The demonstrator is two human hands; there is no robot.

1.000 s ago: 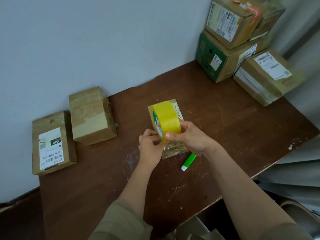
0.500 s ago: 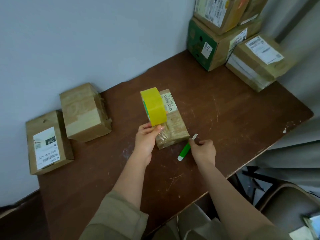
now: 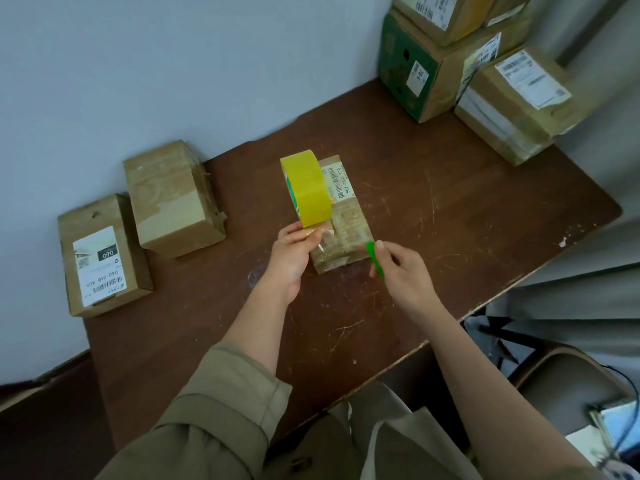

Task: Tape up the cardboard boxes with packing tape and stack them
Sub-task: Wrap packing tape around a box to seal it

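A small cardboard box [image 3: 348, 221] with a barcode label lies in the middle of the brown table [image 3: 467, 209]. My left hand [image 3: 294, 254] holds a yellow roll of packing tape [image 3: 306, 192] upright over the box's left side, with clear tape drawn down toward the box's near end. My right hand [image 3: 403, 268] grips a green cutter [image 3: 374, 258] at the box's near right corner; its blade is not visible.
Two small boxes, one plain [image 3: 173, 197] and one labelled [image 3: 100, 254], sit at the left by the wall. A stack of larger boxes, including a green one [image 3: 412, 71] and a labelled one [image 3: 516, 102], fills the far right corner. The table's edge runs near right.
My right hand let go of the tape, reached to the green cutter on the table, and has picked it up. My left hand keeps the roll raised over the box.
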